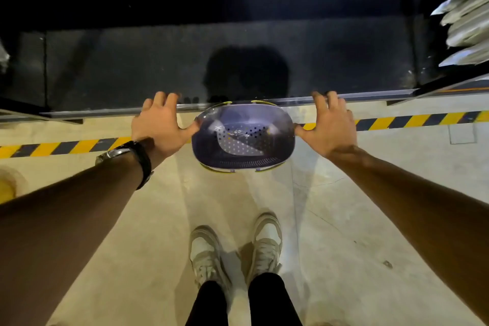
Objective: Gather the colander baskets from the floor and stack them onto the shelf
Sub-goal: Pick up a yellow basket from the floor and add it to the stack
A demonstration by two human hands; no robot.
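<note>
A purple colander basket (pixel 243 137) with a perforated bottom and a yellow-green rim hangs in the air just in front of the dark shelf (pixel 185 66). My left hand (pixel 161 122) presses its left side with the thumb, fingers spread toward the shelf's front edge. My right hand (pixel 329 124) presses the basket's right side the same way. The basket is squeezed between both hands, its far rim at the shelf's metal lip. Its shadow falls on the shelf surface.
A yellow-and-black hazard stripe (pixel 423 120) runs across the pale floor below the shelf edge. Wrapped silver packages (pixel 465 26) lie on the shelf at the far right. My two shoes (pixel 232 251) stand on the floor below the basket. A watch sits on my left wrist.
</note>
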